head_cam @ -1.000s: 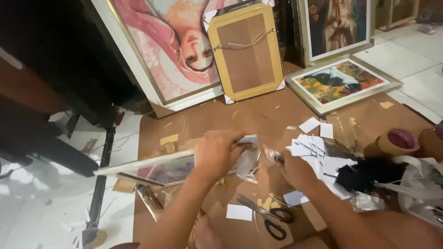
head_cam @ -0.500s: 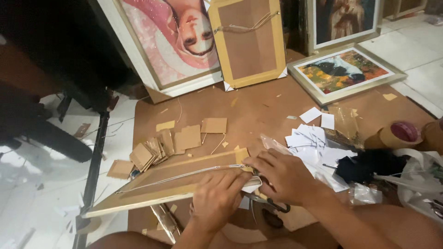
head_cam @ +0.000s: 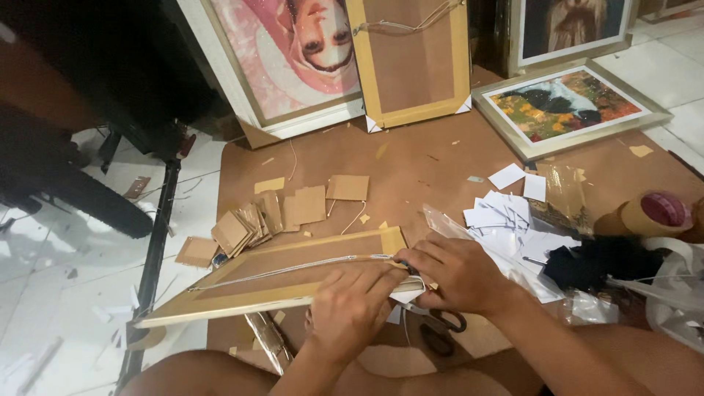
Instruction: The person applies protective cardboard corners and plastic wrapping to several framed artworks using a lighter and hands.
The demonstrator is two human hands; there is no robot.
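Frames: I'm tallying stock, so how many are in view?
5. A pink portrait, a back-facing one and a dark picture lean at the top; a colourful one lies flat; one is under both hands. Others may be hidden.
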